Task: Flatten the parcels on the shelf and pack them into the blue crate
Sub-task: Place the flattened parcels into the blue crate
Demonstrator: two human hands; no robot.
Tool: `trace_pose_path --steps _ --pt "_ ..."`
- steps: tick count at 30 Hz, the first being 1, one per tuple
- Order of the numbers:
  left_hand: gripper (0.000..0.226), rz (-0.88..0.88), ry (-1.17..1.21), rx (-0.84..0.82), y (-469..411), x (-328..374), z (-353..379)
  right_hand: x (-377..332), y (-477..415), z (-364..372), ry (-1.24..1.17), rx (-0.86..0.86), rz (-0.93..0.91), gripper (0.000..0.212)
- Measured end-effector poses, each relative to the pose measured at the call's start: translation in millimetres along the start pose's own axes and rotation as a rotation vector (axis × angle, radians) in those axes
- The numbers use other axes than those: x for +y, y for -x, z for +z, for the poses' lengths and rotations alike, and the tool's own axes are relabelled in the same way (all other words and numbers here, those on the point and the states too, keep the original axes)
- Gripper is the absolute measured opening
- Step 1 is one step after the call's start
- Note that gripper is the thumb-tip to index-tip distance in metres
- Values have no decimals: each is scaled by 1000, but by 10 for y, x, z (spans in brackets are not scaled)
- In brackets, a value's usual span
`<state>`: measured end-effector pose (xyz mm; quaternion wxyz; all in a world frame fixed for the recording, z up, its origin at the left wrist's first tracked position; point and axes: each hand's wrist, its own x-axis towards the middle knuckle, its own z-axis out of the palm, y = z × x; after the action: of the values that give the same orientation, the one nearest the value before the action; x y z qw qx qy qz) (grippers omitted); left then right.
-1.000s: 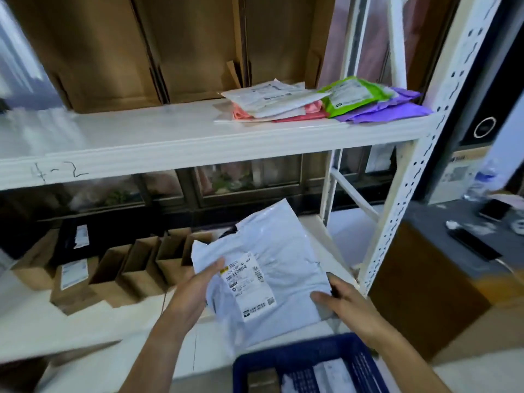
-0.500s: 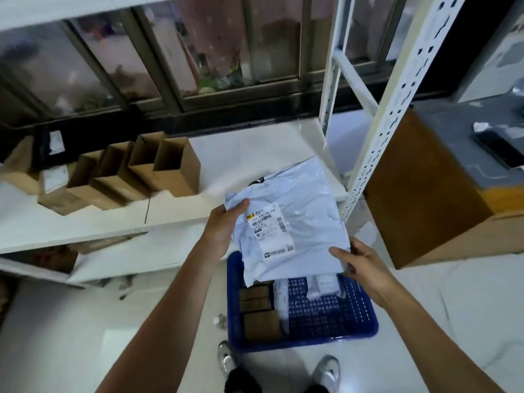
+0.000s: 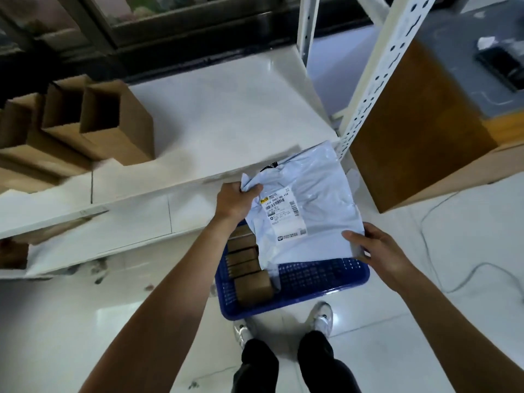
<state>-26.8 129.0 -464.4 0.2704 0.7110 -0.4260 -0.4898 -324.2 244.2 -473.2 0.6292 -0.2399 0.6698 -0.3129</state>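
Over the blue crate (image 3: 317, 279), a wrinkled pale parcel (image 3: 326, 199) (label (image 3: 285, 215) upward)

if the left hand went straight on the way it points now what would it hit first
The grey parcel, which the left hand grips by its upper corner. Past that, probably the white shelf, though depth is unclear from this view.

Glossy white floor (image 3: 85, 321), dark-framed window (image 3: 181, 15) behind, brown cabinet (image 3: 419, 131) at right.
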Motion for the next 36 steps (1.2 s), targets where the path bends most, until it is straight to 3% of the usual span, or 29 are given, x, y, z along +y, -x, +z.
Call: trace_pose_path --steps 6,10,13,16,21,25,30,34,36 --pt "43 -88 -88 -32 -316 -773 430 697 -554 -51 25 79 76 31" --pt "20 -140 -218 -109 -534 -1548 766 1308 -1011 -54 102 117 110 25" --pt "19 -149 -309 -151 -694 -2076 1056 1772 -1450 -131 177 122 150 20" --pt "12 -162 -320 -113 -881 -2569 1388 2221 -1954 -276 217 104 194 25" --pt "20 -181 -363 -41 -1284 -3210 1944 2824 -2721 -434 315 75 196 31" --pt "37 -215 -395 -23 -1557 -3693 2361 3216 -3254 -471 445 88 215 36" --pt "36 -248 -451 -1 -1843 -4240 2792 3716 -3850 -587 653 4 304 52" --pt "23 -257 -566 -94 -2040 -4646 3130 4078 -4248 -711 871 -67 310 53" --pt "17 -265 -508 -97 -2144 -4867 3318 4218 -4448 -761 986 -101 319 50"
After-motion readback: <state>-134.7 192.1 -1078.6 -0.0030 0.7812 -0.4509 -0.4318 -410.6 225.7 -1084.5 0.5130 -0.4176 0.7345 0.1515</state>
